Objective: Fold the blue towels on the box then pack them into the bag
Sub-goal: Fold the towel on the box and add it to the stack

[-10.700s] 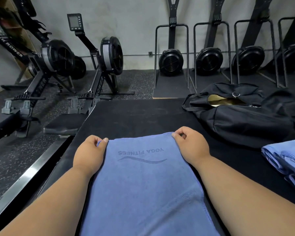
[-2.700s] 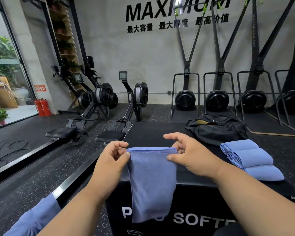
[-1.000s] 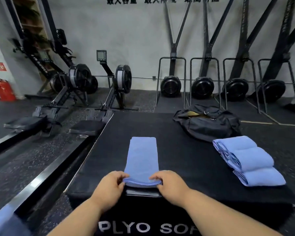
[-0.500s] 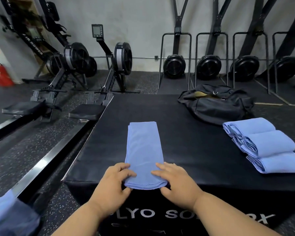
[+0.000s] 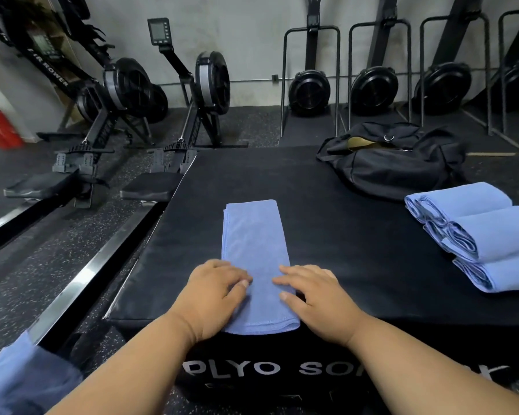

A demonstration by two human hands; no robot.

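Long folded blue towel [image 5: 255, 253] flat on black box [image 5: 342, 235], left hand [image 5: 213, 298] and right hand [image 5: 318, 298] pressing its near end with relaxed flat fingers, three rolled towels [image 5: 477, 235] right of the right hand, open black bag [image 5: 393, 163] beyond them

Matt cloth towel [image 5: 255, 235]; padded box [image 5: 342, 235]

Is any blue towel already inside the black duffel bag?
No: the black duffel bag shows only its tan lining at the opening, and three folded blue towels lie on the black box beside it.
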